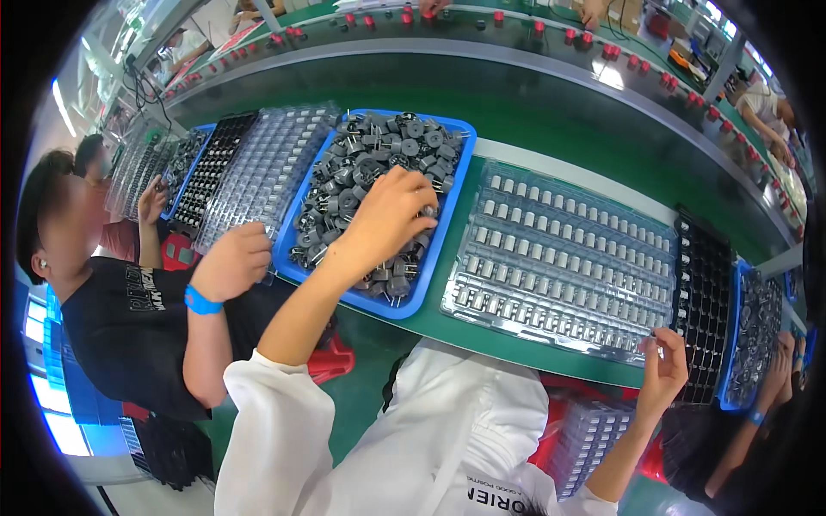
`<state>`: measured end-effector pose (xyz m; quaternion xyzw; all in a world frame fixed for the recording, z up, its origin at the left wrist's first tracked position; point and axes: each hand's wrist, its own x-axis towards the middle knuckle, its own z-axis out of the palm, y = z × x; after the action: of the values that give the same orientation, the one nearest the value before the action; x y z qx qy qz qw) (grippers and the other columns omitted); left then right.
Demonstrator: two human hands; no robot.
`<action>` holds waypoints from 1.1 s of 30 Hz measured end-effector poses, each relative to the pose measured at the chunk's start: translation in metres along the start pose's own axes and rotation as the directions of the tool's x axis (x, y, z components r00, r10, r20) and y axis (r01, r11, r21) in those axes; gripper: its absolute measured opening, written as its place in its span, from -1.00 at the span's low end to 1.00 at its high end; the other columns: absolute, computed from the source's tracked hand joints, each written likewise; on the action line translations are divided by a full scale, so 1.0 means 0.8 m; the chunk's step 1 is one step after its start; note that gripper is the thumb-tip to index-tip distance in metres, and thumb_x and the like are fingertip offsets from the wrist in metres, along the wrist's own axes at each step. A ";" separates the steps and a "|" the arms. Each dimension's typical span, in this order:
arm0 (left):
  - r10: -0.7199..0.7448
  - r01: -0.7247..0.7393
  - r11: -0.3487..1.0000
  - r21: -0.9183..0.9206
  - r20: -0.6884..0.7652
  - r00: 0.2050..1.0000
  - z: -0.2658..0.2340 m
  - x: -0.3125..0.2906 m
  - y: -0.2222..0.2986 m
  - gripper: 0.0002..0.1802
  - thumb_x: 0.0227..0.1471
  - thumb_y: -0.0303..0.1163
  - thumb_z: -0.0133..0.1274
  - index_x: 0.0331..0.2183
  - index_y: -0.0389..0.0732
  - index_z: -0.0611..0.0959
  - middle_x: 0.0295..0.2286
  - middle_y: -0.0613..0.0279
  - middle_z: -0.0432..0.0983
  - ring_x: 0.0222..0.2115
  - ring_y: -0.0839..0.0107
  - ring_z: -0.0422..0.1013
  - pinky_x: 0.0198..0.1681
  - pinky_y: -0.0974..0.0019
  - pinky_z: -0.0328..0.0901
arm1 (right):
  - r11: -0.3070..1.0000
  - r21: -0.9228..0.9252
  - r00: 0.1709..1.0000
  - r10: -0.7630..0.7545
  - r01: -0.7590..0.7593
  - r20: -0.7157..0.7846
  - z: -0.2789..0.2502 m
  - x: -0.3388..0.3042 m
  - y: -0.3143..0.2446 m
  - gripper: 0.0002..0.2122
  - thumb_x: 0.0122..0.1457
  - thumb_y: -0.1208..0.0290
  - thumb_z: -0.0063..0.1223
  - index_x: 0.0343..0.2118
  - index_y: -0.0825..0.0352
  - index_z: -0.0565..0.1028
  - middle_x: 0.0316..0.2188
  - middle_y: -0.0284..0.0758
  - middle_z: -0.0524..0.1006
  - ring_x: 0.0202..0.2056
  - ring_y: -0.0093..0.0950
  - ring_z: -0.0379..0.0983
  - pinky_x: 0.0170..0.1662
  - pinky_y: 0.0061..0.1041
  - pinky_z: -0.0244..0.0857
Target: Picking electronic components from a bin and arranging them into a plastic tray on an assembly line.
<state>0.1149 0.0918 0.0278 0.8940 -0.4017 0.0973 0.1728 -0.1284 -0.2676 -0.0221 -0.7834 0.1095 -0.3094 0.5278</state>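
My left hand point(391, 215) reaches over a blue bin point(469, 148) heaped with grey round plug-like parts point(353, 163) that have metal pins. Its fingers are curled together above the parts, and a small piece of something shows at the fingertips, too small to name. At the near right corner of a clear plastic tray point(456, 297), my right hand point(664, 365) pinches thumb and forefinger together. Whatever lies between them, if anything, is hidden. Rows of small silver cylindrical parts point(551, 254) fill the tray, which lies flat on the green bench.
A black tray point(705, 301) and another blue bin point(731, 378) stand to the right. On the left, a person in black point(129, 318) sits close beside more trays point(267, 163). Beyond the bench, red parts point(611, 52) line a conveyor. Stacked trays point(594, 439) stand below the bench.
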 end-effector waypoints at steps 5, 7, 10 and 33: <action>-0.303 0.247 0.945 -0.217 -0.286 0.909 -0.011 0.017 -0.047 -0.75 -0.11 -0.28 0.23 -0.35 -0.20 0.65 -0.41 0.27 0.57 -0.43 0.47 0.36 -0.40 0.42 0.25 | 0.985 0.145 0.995 0.091 -0.096 0.038 0.022 0.004 0.000 -0.83 0.12 0.68 0.00 -0.21 0.46 0.44 -0.27 -0.35 0.43 -0.30 -0.59 0.42 -0.20 -0.61 0.32; -0.435 0.352 0.887 -0.299 -0.281 0.855 -0.020 0.028 -0.059 -0.75 -0.09 -0.28 0.23 -0.34 -0.21 0.66 -0.44 0.32 0.57 -0.49 0.56 0.34 -0.44 0.47 0.21 | 0.968 0.204 0.988 0.135 -0.149 0.081 0.028 0.002 0.009 -0.82 0.12 0.67 0.01 -0.19 0.45 0.43 -0.29 -0.35 0.44 -0.31 -0.58 0.42 -0.20 -0.60 0.33; -0.512 0.298 0.777 -0.555 -0.281 0.812 -0.014 0.037 -0.092 -0.76 0.00 -0.27 0.18 -0.41 -0.27 0.63 -0.42 0.32 0.58 -0.58 0.63 0.31 -0.48 0.53 0.21 | 0.958 0.246 0.987 0.127 -0.146 0.095 0.040 0.002 0.003 -0.82 0.10 0.69 0.02 -0.21 0.43 0.43 -0.31 -0.36 0.44 -0.29 -0.56 0.44 -0.16 -0.54 0.37; -0.110 0.438 -0.142 -0.888 0.454 0.884 0.035 -0.008 0.136 -0.73 0.13 -0.49 -0.06 -0.12 -0.36 0.51 -0.15 0.07 0.50 -0.34 0.42 0.52 -0.25 0.40 0.44 | 0.882 0.436 0.972 0.091 -0.179 0.217 0.100 0.005 -0.062 -0.84 0.01 0.79 0.02 -0.31 0.52 0.46 -0.24 -0.12 0.49 -0.24 -0.39 0.48 -0.16 -0.40 0.46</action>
<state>0.0301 0.0177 0.0249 0.5476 -0.1596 -0.3663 0.7351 -0.0847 -0.1879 0.0034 -0.6552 0.0381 -0.2126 0.7239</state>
